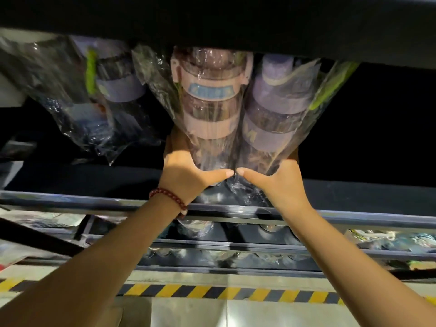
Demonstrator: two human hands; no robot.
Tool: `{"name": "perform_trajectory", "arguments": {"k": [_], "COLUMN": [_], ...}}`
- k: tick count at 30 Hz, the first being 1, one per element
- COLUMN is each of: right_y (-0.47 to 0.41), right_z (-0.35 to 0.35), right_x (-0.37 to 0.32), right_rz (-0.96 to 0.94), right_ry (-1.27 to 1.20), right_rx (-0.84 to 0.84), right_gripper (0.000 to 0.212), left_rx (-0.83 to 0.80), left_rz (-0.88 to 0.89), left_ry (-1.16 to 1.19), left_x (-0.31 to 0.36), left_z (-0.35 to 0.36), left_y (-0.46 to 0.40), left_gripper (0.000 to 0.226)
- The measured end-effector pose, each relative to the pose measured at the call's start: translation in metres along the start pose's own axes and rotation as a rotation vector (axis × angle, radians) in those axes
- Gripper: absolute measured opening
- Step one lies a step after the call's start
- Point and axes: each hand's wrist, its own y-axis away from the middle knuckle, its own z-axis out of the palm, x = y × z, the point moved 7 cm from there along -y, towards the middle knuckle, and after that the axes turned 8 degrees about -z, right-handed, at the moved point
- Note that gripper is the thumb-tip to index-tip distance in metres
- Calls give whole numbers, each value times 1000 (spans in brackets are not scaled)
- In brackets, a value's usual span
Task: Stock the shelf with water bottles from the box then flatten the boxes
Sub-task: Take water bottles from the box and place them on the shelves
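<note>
A dark shelf (354, 194) runs across the middle of the frame, its metal front rail crossing from left to right, with a black board overhead along the top and a tiled floor with a yellow-and-black hazard stripe (212, 292) along the bottom. In the centre, two plastic-wrapped water bottles stand side by side and touching on the shelf: a pink bottle (210, 109) on the left and a purple bottle (273, 114) on the right. The left hand (186, 173) grips the base of the pink bottle, thumb stretched along its front; a red bead bracelet (169, 197) circles that wrist. The right hand (278, 182) holds the base of the purple one likewise, the two thumb tips nearly meeting. At upper left, another wrapped purple bottle (118, 86) leans, blurred. Lower shelves beneath hold more wrapped goods.
</note>
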Motion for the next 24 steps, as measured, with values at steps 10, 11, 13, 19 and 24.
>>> {"name": "perform_trajectory", "arguments": {"k": [10, 11, 13, 19, 24], "right_y": [-16, -18, -24, -49, -70], "right_z": [14, 17, 20, 23, 34], "right_x": [20, 21, 15, 2, 7], "right_rz": [180, 205, 135, -12, -15], "right_ry": [53, -2, -90, 55, 75], "right_rx": [37, 48, 97, 143, 185], "right_gripper": [39, 38, 46, 81, 88], "left_rx": [24, 22, 51, 64, 128], "left_rz": [10, -5, 21, 73, 98], "left_ry": [-37, 2, 74, 124, 172], "left_x": [-13, -14, -12, -10, -7], "left_z": [7, 7, 3, -2, -3], "left_y": [-33, -39, -47, -72, -81], "left_gripper": [76, 84, 88, 84, 81]}}
